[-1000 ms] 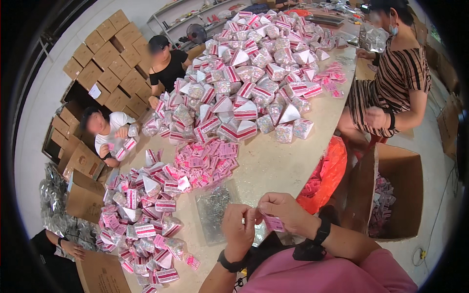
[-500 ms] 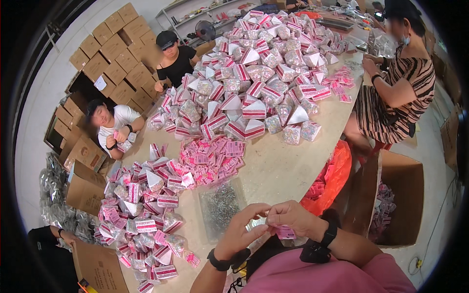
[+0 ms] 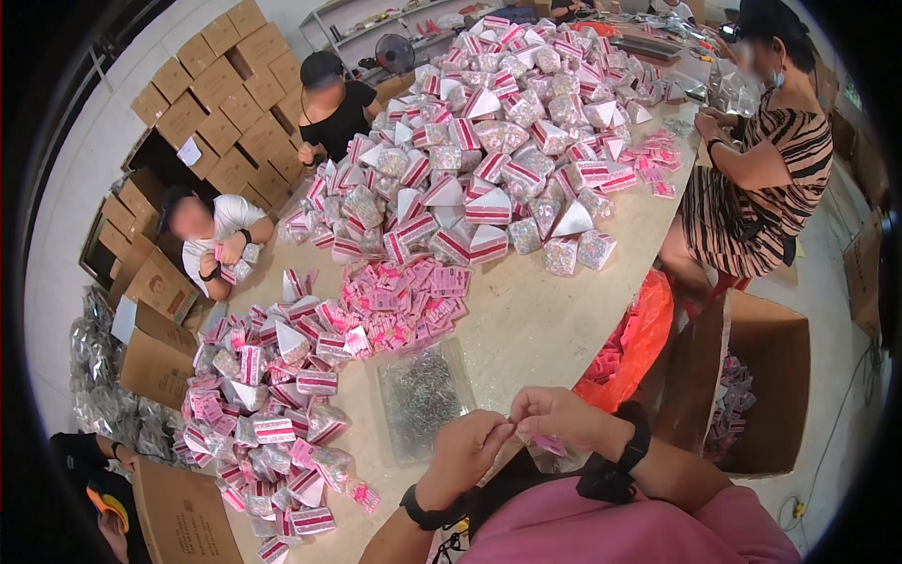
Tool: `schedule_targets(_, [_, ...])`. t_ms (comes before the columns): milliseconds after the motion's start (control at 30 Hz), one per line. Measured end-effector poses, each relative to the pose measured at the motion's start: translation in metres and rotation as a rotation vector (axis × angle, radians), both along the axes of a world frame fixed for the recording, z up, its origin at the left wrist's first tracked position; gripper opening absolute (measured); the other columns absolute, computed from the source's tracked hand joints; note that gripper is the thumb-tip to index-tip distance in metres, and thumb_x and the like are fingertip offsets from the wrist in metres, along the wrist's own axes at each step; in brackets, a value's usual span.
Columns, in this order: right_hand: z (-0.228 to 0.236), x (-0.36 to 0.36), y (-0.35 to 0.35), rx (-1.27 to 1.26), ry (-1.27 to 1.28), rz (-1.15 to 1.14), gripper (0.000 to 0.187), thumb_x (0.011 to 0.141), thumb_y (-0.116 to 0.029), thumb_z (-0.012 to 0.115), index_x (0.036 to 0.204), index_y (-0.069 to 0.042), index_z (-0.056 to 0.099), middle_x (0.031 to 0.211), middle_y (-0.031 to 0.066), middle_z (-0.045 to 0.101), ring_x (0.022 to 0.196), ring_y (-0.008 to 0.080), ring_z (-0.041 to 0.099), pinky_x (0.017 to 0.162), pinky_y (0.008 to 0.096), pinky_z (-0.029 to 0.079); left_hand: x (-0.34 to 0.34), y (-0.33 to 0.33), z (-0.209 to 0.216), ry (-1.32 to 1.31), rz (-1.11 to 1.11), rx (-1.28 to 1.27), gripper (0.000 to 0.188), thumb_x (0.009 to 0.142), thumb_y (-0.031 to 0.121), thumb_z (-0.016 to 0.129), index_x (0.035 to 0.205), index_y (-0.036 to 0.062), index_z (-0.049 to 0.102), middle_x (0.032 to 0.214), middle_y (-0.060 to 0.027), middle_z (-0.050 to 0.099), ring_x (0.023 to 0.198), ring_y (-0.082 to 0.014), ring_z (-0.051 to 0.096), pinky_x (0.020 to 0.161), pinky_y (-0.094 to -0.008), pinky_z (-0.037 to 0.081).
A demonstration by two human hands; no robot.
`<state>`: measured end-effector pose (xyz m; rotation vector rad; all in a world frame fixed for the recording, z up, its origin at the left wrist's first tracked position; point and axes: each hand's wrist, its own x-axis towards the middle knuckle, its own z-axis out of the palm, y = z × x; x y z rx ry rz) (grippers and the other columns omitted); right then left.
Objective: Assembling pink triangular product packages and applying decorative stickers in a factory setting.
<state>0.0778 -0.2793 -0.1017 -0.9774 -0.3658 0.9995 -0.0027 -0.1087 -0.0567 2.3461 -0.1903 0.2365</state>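
My left hand (image 3: 467, 451) and my right hand (image 3: 562, 417) meet just past the table's near edge, fingertips pinched close together. Whatever sits between the fingertips is too small to make out. Below my right fingers hangs a pink card (image 3: 549, 443) with clear plastic about it, partly hidden by the hand. Close to my left hand lies a clear plastic tray (image 3: 385, 418) of small metal pins or hooks (image 3: 425, 395). Beyond it is a heap of pink cards (image 3: 404, 299).
Bagged pink-and-white wedge packets form a big pile (image 3: 498, 141) and a smaller one (image 3: 272, 404) on the table (image 3: 526, 320). At right are an orange-red bag (image 3: 653, 329) and an open carton (image 3: 770, 395). Co-workers sit around; cartons (image 3: 225, 103) are stacked behind.
My left fingers have curled in from a more spread pose, against my right fingertips. The pink card has dropped partly out of sight. At lower left, a person has shifted, showing an orange-yellow item.
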Motion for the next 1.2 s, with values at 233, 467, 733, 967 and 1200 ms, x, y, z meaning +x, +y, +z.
schedule_targets(233, [0.022, -0.001, -0.005, -0.148, -0.228, -0.034, 0.028, 0.086, -0.012, 0.06, 0.11, -0.002, 0.049, 0.066, 0.0004, 0.049, 0.063, 0.0076, 0.051, 0.058, 0.0245, 0.044, 0.015, -0.012, -0.002, 0.245, -0.008, -0.296, 0.007, 0.086, 0.009, 0.06, 0.083, 0.0025, 0.062, 0.067, -0.0022, 0.059, 0.059, -0.0115, 0.054, 0.055, -0.025, 0.043])
schedule_targets(467, [0.035, -0.003, -0.016, -0.461, -0.884, -0.182, 0.031, 0.081, -0.015, 0.064, 0.106, -0.003, 0.052, 0.07, 0.0064, 0.052, 0.066, 0.0175, 0.059, 0.059, 0.0313, 0.046, 0.025, -0.01, -0.006, 0.557, 0.025, -0.637, 0.016, 0.09, 0.014, 0.059, 0.082, 0.0013, 0.062, 0.068, 0.0033, 0.058, 0.06, -0.0039, 0.048, 0.054, -0.0203, 0.04])
schedule_targets(733, [0.016, -0.002, -0.027, -0.474, -1.372, -0.274, 0.008, 0.082, -0.011, 0.054, 0.088, -0.006, 0.051, 0.078, 0.0122, 0.057, 0.077, 0.03, 0.061, 0.06, 0.0404, 0.05, 0.033, -0.018, -0.008, 0.61, 0.08, -0.582, 0.015, 0.089, 0.015, 0.06, 0.08, 0.0031, 0.061, 0.065, 0.0032, 0.054, 0.057, -0.0033, 0.046, 0.052, -0.0188, 0.036])
schedule_targets(967, [0.01, 0.02, -0.054, -0.374, -1.349, -0.479, 0.011, 0.082, -0.012, 0.057, 0.088, -0.003, 0.06, 0.078, 0.0119, 0.06, 0.072, 0.0285, 0.062, 0.063, 0.0361, 0.05, 0.077, -0.036, -0.002, 0.604, -0.045, -0.617, 0.015, 0.086, 0.015, 0.059, 0.078, 0.0032, 0.059, 0.063, 0.0024, 0.052, 0.057, -0.0048, 0.047, 0.052, -0.0211, 0.039])
schedule_targets(1200, [0.003, 0.031, -0.1, -0.498, -0.697, -0.499, 0.015, 0.086, -0.012, 0.06, 0.094, 0.0, 0.064, 0.082, 0.0112, 0.065, 0.072, 0.018, 0.063, 0.065, 0.0281, 0.048, 0.211, -0.039, -0.017, 0.033, 0.089, -0.127, 0.025, 0.079, 0.021, 0.064, 0.092, -0.0001, 0.058, 0.077, -0.013, 0.06, 0.069, -0.0206, 0.058, 0.064, -0.0323, 0.047])
